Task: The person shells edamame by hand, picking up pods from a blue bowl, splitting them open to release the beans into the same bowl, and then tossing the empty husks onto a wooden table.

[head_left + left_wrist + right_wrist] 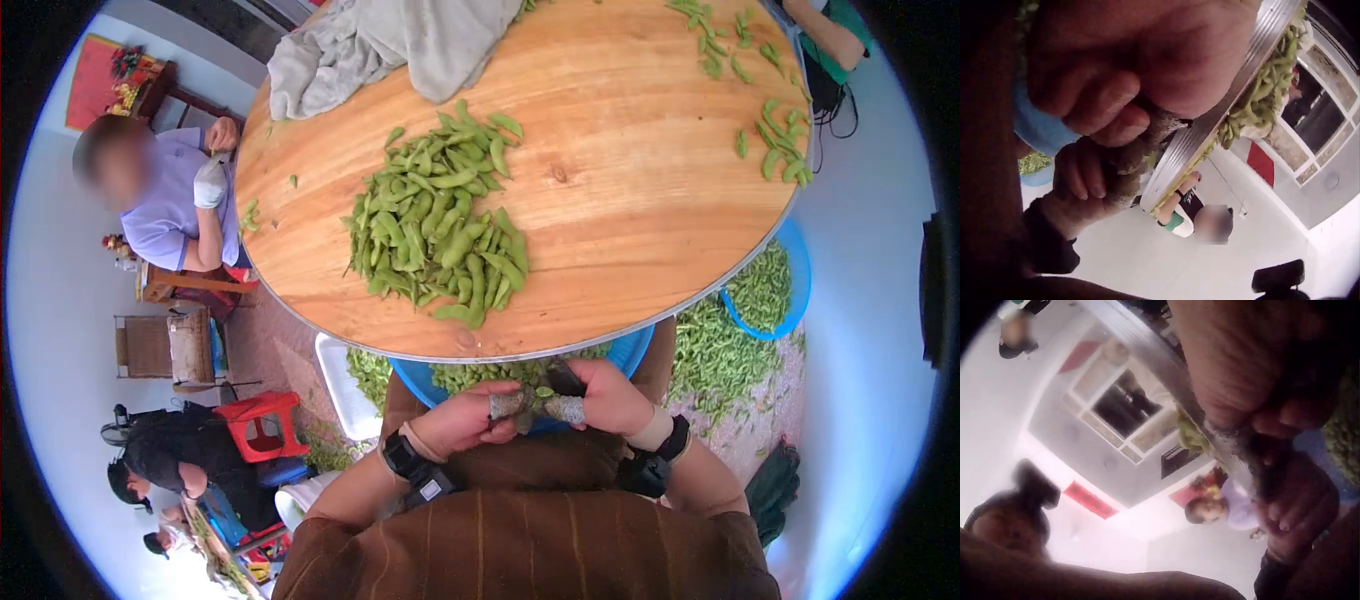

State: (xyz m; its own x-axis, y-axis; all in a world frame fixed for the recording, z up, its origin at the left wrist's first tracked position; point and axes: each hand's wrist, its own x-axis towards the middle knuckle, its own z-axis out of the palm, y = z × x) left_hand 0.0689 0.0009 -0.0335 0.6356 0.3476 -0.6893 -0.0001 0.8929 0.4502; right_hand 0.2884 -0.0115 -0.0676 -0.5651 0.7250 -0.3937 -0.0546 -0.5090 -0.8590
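The left hand (468, 416) and right hand (607, 396) meet just below the near table edge, with grey coverings on some fingers. A small green pod (543, 393) is pinched between their fingertips; most of it is hidden. In the left wrist view the left hand (1147, 56) is close to the lens, its fingers curled, with the right hand (1079, 178) beside it. The right wrist view shows the right hand (1254, 369) curled near the left hand (1300, 500), in shadow. A heap of green pods (430, 220) lies on the round wooden table (620, 200).
Under the table edge stands a blue basin (410, 375) of pods, beside a white tray (340, 385). More pods (715, 370) cover the floor at right, near another blue basin (800, 270). A grey cloth (400, 45) lies at the table's far side. A seated person (175, 190) is at left.
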